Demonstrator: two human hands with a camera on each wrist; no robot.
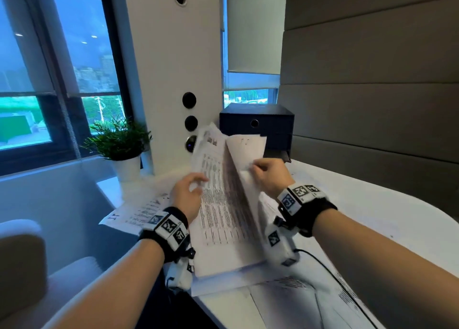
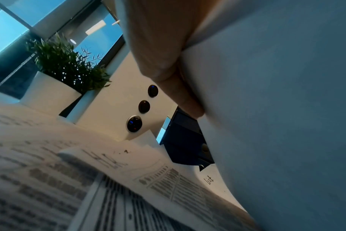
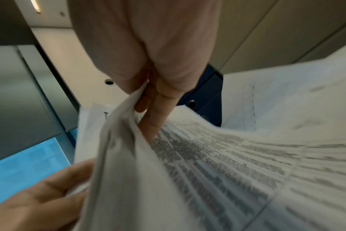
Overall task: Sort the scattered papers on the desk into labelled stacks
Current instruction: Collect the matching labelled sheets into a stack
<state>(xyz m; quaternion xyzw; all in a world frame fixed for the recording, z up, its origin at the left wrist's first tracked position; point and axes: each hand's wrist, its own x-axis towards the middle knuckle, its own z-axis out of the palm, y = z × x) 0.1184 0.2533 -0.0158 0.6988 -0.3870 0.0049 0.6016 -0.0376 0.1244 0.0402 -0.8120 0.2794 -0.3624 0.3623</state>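
Right now I see both hands up over the desk (image 1: 372,204) with a bundle of printed papers (image 1: 221,204) between them. My right hand (image 1: 269,176) pinches the top sheet (image 1: 247,147) near its edge, fingers curled against the thumb, and that sheet stands lifted and folded back off the bundle. From the right wrist view the fingers (image 3: 158,112) lie tucked into the fold of the paper. My left hand (image 1: 187,194) holds the left side of the bundle, thumb on the printed face and the other fingers behind it; the left wrist view shows one finger (image 2: 188,100) flat against the blank back of the paper. More loose sheets (image 1: 139,214) lie flat on the desk under and to the left of the bundle, and others near the front edge. Behind the papers stand a dark blue box (image 1: 257,122) and, to the left, a potted plant (image 1: 119,145).
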